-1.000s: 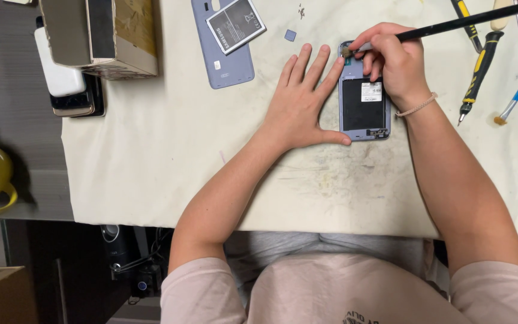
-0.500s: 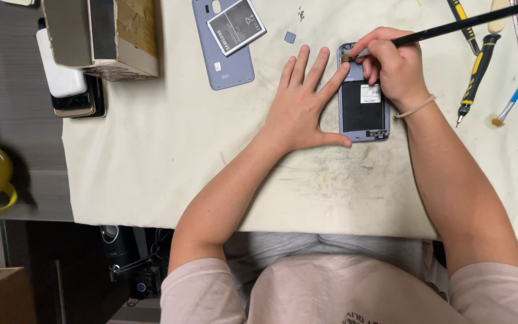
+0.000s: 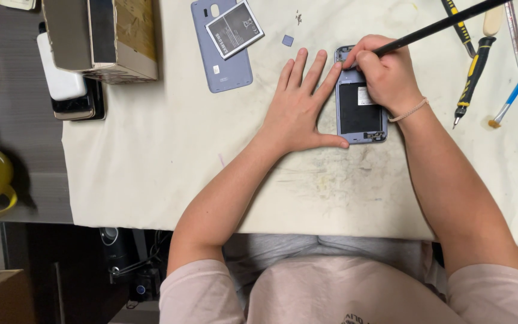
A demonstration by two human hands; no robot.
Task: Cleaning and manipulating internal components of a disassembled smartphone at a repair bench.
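Head view: back cover [image 3: 220,51] and battery [image 3: 234,29] lie left of phone [image 3: 360,111], perhaps untouched.

One view only: head cam, worn by the person, looking almost straight down on the bench [image 3: 151,156] from above the torso. Bench's near edge runs across the lower middle of frame; far edge is cut off at the top. Left edge of the cloth is in frame, right edge runs out of frame. Person's lap and shirt fill the bottom; both forearms enter from there and run up-frame. Range is mid-close: left hand [image 3: 298,111] and right hand [image 3: 385,75] sit in the upper centre, fully in frame. Left strip shows dark surface beside the bench. No second view, so no overlap.
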